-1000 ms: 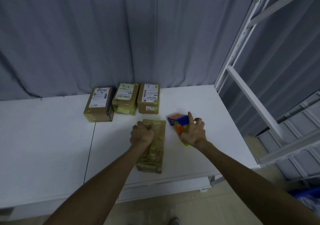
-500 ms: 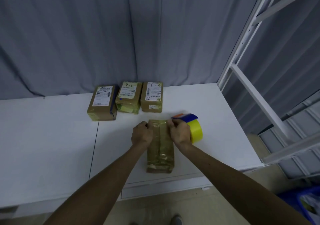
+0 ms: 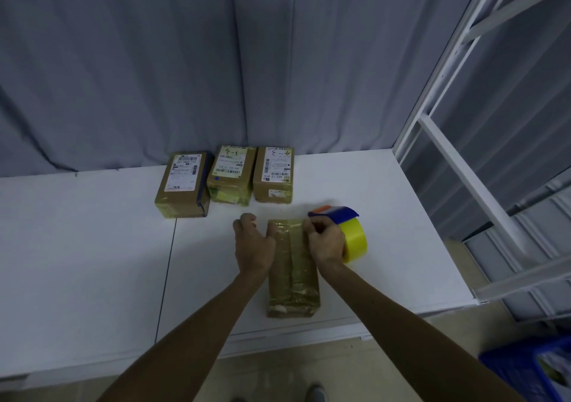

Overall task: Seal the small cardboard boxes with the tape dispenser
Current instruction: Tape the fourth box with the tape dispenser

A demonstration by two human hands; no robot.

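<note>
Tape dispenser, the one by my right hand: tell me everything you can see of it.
The tape dispenser has a blue plastic body with an orange piece at its left tip. It carries a glossy roll of yellow tape standing on edge. It is at the far right corner of the cardboard box, over the white table. The right hand grips it and hides its handle. Whether it touches the table or the box cannot be told.

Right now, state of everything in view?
Near box: flat on table, taped over.
Tape dispenser: at near box's far right corner, yellow roll loaded.
Left hand: thumb on near box's left edge, fingers curled.
Right hand: grips tape dispenser.
Back boxes: three in a row, labels up.
</note>
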